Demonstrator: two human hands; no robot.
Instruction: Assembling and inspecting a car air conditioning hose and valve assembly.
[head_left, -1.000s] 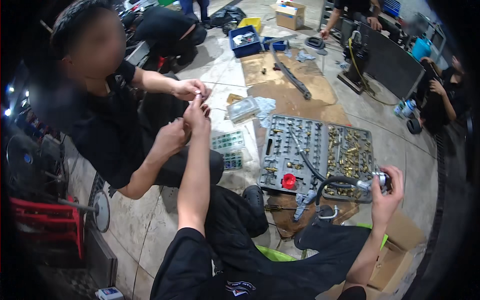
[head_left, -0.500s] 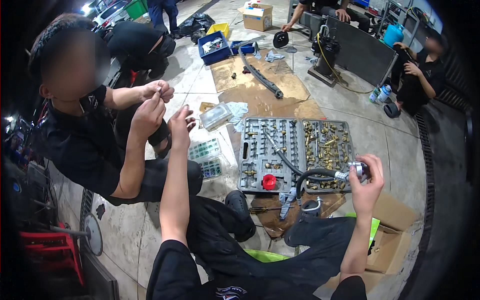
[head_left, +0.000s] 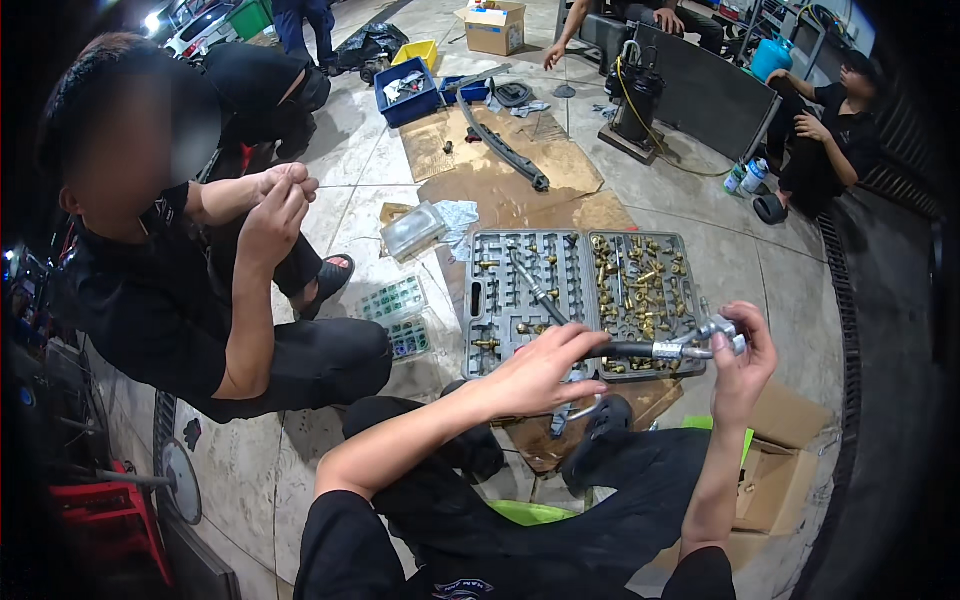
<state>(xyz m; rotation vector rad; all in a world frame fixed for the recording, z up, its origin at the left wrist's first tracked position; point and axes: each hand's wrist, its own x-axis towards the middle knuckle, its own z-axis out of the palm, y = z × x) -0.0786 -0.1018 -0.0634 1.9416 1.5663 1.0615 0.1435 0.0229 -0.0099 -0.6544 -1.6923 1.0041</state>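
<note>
In my right hand (head_left: 742, 368), closed with fingers and thumb, is the silver metal end fitting (head_left: 712, 338) of a black rubber hose (head_left: 630, 350). My left hand (head_left: 540, 368) hovers by the hose with its fingers stretched out and apart; whether they touch the hose I cannot tell. Beneath both hands lies an open grey fitting case (head_left: 476, 345), filled with several brass fittings (head_left: 640, 285). A thinner section of hose with a metal sleeve (head_left: 535, 285) lies across the case's left half. A bent silver pipe end (head_left: 580, 408) shows below my left hand.
A person (head_left: 130, 290) crouches at my left, fingertips pinched together. Near them lie a green O-ring box (head_left: 395, 300) and a clear plastic box (head_left: 413, 232). An open carton (head_left: 780, 490) stands by my right knee. Beyond are flattened cardboard (head_left: 430, 150), a long dark bar (head_left: 505, 150) and blue bins (head_left: 405, 105).
My left hand has come from beside the crouching person across to the hose. The hose's fitted end is turned more level. A person at the back has set a black part on the floor.
</note>
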